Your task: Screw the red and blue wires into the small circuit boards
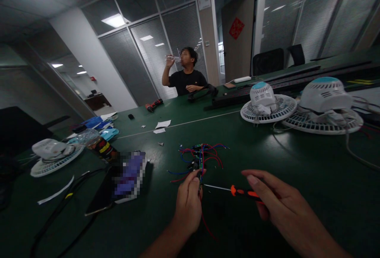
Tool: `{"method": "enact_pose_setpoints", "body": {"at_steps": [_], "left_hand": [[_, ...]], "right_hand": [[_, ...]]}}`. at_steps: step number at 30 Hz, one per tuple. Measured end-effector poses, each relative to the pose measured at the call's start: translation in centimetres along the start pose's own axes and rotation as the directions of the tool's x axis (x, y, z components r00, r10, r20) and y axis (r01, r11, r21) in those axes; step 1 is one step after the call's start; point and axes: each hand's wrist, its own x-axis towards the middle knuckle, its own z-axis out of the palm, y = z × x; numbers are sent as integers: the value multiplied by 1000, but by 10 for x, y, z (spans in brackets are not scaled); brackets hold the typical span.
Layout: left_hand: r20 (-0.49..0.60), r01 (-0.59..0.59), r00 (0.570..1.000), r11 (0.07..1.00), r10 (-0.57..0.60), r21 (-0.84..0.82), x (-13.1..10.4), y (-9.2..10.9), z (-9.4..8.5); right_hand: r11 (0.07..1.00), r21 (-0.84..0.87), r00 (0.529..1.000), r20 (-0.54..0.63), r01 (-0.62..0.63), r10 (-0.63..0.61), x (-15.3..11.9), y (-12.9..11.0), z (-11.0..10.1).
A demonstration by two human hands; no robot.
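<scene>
My left hand (189, 200) pinches a small dark wired part; its exact kind is mostly hidden by the fingers. A red wire (208, 226) trails down from it toward me. My right hand (277, 202) holds a screwdriver (245, 192) by its orange and black handle, the index finger raised off it. The thin metal shaft points left, with its tip at the part in my left hand; I cannot tell whether it touches. Just beyond my left fingers lies a cluster of small green circuit boards (201, 163) with red and blue wires.
Two white fan units (263, 101) with grilles stand at the right, another fan unit (56, 153) at the left. A phone (101, 190), a bottle (102, 147), paper scraps (163, 124) and a red power drill (153, 105) lie on the green table. Across it, a person (188, 80) drinks.
</scene>
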Motion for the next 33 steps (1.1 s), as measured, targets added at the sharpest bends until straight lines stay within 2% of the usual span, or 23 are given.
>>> {"method": "enact_pose_setpoints", "body": {"at_steps": [8,11,14,18,33], "left_hand": [[-10,3,1000,1000,-3,-12,1,0,0],[-28,-1,1000,1000,0,-21,1,0,0],[-37,-4,999,999,3,-38,1,0,0],[-21,10,1000,999,-11,-43,2,-2,0],[-40,24,999,999,-26,-44,2,0,0]], "right_hand": [[997,52,997,-52,56,-53,0,4,1],[993,110,998,-31,52,-49,-1,5,1],[988,154,1000,29,-1,-3,-1,5,1],[996,67,998,38,-51,48,0,4,0],[998,34,997,-61,47,-45,2,8,3]]}}
